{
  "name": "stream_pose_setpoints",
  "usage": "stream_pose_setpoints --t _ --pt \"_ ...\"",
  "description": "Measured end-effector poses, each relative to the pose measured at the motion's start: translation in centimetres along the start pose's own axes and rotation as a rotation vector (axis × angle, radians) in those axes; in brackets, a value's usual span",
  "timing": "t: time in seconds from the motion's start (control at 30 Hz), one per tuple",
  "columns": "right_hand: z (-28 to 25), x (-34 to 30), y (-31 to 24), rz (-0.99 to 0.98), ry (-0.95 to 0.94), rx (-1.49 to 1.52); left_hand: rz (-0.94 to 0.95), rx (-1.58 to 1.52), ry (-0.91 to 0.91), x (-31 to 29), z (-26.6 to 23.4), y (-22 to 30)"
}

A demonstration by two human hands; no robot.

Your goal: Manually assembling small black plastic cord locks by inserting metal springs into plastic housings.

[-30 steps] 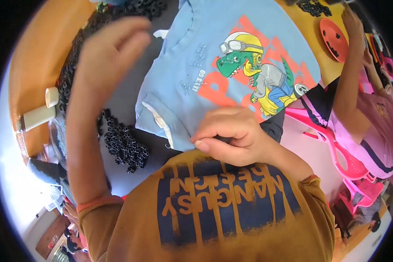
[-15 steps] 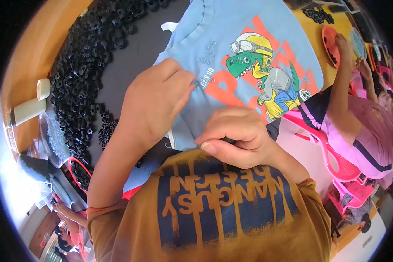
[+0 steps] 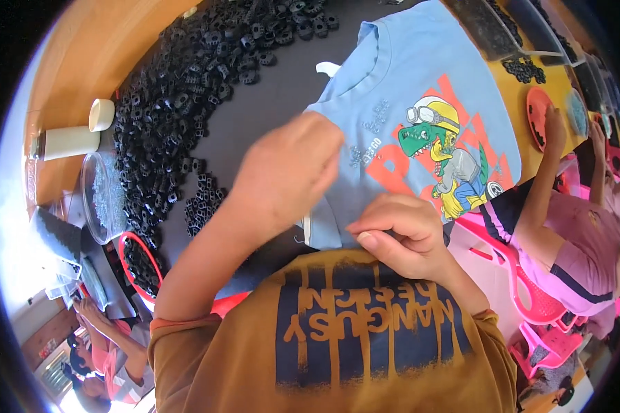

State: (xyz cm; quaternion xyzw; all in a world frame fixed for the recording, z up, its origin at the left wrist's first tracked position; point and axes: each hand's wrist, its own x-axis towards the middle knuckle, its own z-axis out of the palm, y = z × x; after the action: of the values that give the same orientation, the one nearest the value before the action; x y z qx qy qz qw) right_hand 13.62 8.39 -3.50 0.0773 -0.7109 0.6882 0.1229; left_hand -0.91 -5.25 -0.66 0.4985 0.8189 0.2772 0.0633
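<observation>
While left hand (image 3: 289,168) curls narrow over blue shirt (image 3: 427,131) | right hand (image 3: 406,237) half-curls at shirt's near edge | contents: cannot tell

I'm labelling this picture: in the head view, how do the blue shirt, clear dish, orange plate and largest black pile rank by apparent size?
1. Blue shirt
2. Largest black pile
3. Clear dish
4. Orange plate, partly covered by a co-worker's hand

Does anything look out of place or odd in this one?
Small clear pieces lie loose in two clusters on the light-blue T-shirt, while similar-looking ones sit in a round clear dish at the left. A garment makes an unusual work surface, though this may be deliberate.
</observation>
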Motion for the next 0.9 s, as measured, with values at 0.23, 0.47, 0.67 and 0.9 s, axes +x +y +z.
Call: stream_pose_setpoints --t 0.23,0.47,0.67,0.9 --pt "0.2 0.0 -0.1 0.015 0.021 0.015 0.053 0.445 0.259 4.4 -4.0 -7.6" --pt "-0.1 0.0 0.0 -0.010 0.021 0.022 -0.008 0.685 0.025 5.9 -3.6 -8.8" --pt "-0.4 -0.4 0.4 -0.010 0.020 0.030 -0.034 0.167 0.165 3.7 -3.7 -3.0" --pt "1.2 -0.2 0.6 0.004 0.394 0.245 -0.192 -0.601 -0.292 0.0 -3.4 2.6"
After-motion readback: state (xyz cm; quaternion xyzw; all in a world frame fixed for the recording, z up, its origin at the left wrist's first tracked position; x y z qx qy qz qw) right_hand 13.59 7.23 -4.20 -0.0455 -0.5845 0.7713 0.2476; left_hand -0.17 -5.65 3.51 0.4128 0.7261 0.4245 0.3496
